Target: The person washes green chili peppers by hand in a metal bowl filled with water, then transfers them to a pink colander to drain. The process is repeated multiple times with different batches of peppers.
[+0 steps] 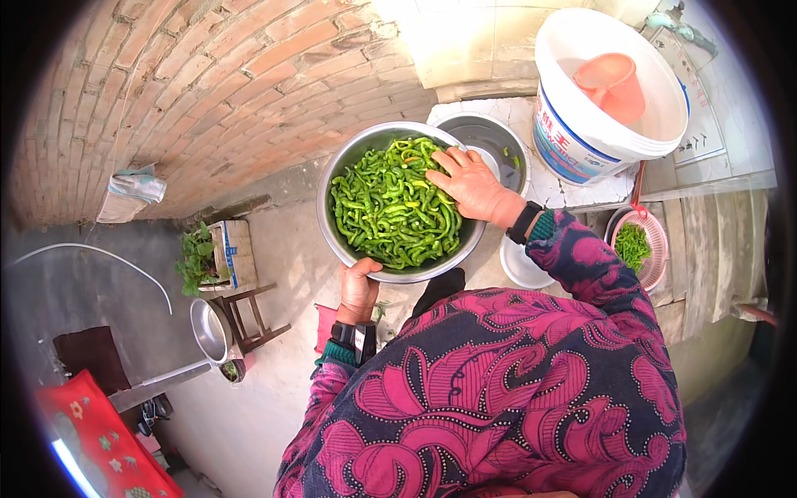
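Note:
A stainless steel basin (325, 218) heaped with small green peppers (392, 205) is in front of my body. At the near left, my left hand (358, 289) grips its rim, thumb over the edge and fingers hidden underneath. My right hand (473, 183) lies over the far right side of the pile, its fingers apart and touching the peppers. Partly behind that hand, a second metal basin (489, 131) holds what looks like water and a few pepper bits. Below my right forearm, a pale basin (525, 264) is partly covered by the sleeve.
A white bucket (579, 152) with an orange scoop (613, 87) stands on a tiled ledge (554, 194). More peppers fill part of a pink colander (659, 249) at right. A brick wall (249, 81) rises ahead. Leftward are a planted box (241, 255), a wooden stool (249, 311) and another basin (208, 330).

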`<state>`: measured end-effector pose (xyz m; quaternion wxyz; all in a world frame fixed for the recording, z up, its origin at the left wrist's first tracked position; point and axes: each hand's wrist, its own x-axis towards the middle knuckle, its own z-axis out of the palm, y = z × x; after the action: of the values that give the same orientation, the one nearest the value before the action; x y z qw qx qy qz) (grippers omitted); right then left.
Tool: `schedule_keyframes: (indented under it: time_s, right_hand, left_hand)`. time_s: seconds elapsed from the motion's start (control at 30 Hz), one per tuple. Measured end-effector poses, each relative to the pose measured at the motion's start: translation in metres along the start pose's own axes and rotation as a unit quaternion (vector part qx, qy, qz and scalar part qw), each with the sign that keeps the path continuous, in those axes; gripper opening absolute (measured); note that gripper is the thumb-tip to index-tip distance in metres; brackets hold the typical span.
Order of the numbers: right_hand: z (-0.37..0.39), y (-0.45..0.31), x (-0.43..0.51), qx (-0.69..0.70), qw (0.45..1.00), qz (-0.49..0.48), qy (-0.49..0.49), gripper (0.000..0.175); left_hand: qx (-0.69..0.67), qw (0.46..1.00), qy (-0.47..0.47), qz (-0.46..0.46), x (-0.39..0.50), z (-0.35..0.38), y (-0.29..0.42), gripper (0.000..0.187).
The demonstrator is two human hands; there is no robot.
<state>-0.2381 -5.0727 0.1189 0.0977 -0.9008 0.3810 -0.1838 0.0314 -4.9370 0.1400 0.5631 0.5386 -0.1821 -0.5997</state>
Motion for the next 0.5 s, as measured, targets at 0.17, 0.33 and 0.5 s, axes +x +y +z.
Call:
schedule_keyframes:
  time_s: [0.17, 0.33, 0.5]
  right_hand:
    - [0.002, 0.009, -0.004, 0.021, 0.999, -0.004, 0.045, 0.043]
    - [-0.001, 0.031, -0.007, 0.085, 0.988, 0.019, 0.124, 0.04]
    - [0.001, 0.057, -0.02, 0.151, 0.974, 0.154, 0.067, 0.037]
  left_hand:
    - [0.037, 0.999, 0.017, -0.022, 0.002, 0.0, 0.005, 0.065]
    - [0.019, 1.0, 0.008, 0.016, 0.0, 0.003, 0.005, 0.059]
    - [0.029, 0.999, 0.032, 0.018, -0.002, 0.007, 0.009, 0.058]
